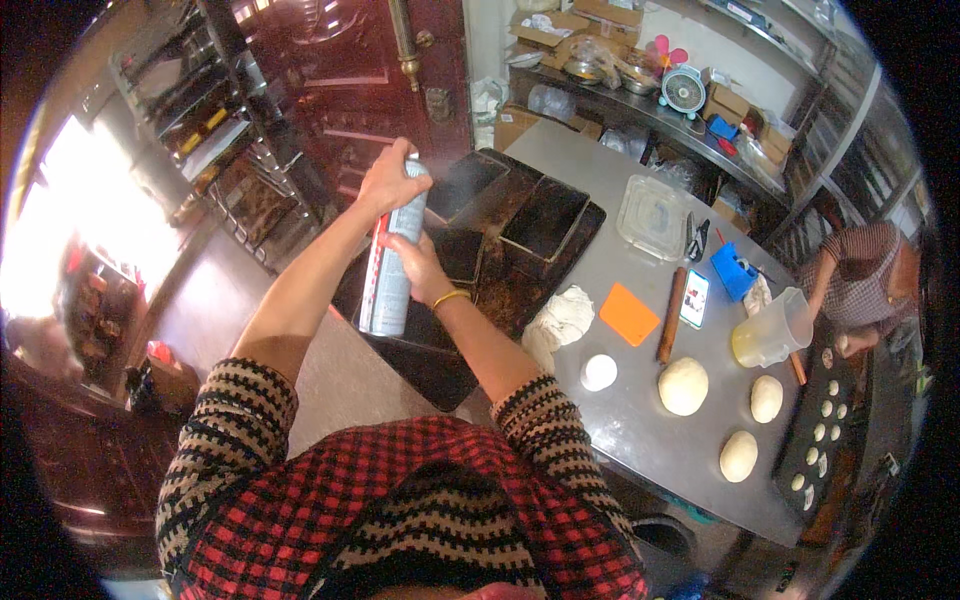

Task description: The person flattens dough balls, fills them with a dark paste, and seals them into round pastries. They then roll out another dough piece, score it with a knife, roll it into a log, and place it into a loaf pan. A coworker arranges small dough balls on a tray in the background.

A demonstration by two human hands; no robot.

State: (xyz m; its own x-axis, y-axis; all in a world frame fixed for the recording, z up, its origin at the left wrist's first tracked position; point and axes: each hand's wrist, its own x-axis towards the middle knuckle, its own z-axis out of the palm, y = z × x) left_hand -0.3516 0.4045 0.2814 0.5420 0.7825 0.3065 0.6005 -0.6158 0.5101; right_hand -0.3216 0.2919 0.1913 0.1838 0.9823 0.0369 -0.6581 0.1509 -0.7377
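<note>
With both hands I hold an aerosol spray can (396,259) upright but leaning slightly, above dark bakeware. My left hand (391,180) wraps the top of the can near its nozzle. Around the can's middle is my right hand (418,264), with a yellow bangle (451,298) on the wrist. A pale mist drifts right from the nozzle. Below lies a large dark baking tray (495,289) bearing several rectangular black baking tins, one tin (546,217) at the right. The can and my hands partly hide the tins at the left.
The steel table (637,450) holds a crumpled white cloth (562,319), an orange dough scraper (628,313), a rolling pin (672,315), a phone (695,298), a jug of yellow liquid (772,330) and three dough balls, one large (683,386). Another person (859,277) works beside a dark tray (806,469) at right.
</note>
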